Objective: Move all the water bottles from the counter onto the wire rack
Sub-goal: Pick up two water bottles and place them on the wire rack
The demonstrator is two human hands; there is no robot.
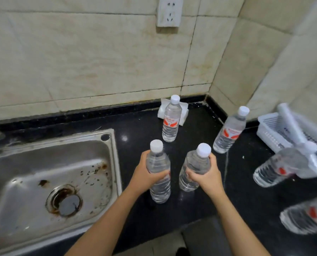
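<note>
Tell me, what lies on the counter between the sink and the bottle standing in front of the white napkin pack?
In the head view, only bare black counter lies between the sink and that bottle.

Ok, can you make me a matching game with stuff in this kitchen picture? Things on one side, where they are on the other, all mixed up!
Things:
1. left hand
2. white basket
3. wall socket
4. folded white tissue

Places or states:
A. up on the tiled wall
B. behind the bottle standing nearest the wall
C. wrapped around a water bottle beside the sink
D. on the black counter, at the right

Pairs: 1-C, 2-D, 3-A, 4-B
</note>
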